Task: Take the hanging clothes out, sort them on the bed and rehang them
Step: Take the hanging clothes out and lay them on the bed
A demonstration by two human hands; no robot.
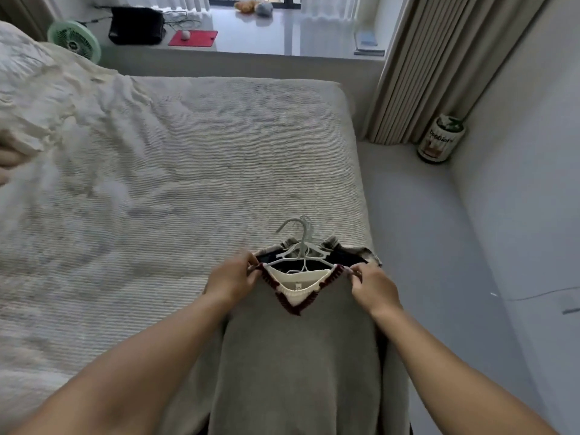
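A grey sweater (298,356) with a dark red and white V-neck lies on top of a stack of clothes at the bed's near right corner. White hangers (299,243) stick out of the stack, hooks pointing away from me. A dark garment (345,255) shows under the sweater's collar. My left hand (233,279) pinches the sweater's left shoulder at the hanger end. My right hand (372,287) pinches the right shoulder. The bed (194,171) has a ribbed grey cover.
A rumpled cream duvet (40,98) covers the bed's left part. Beyond the bed a window ledge holds a green fan (75,42), a black bag (136,25) and a red mat (193,38). A curtain (433,67) and a jar (439,139) stand at right, beside a narrow floor strip.
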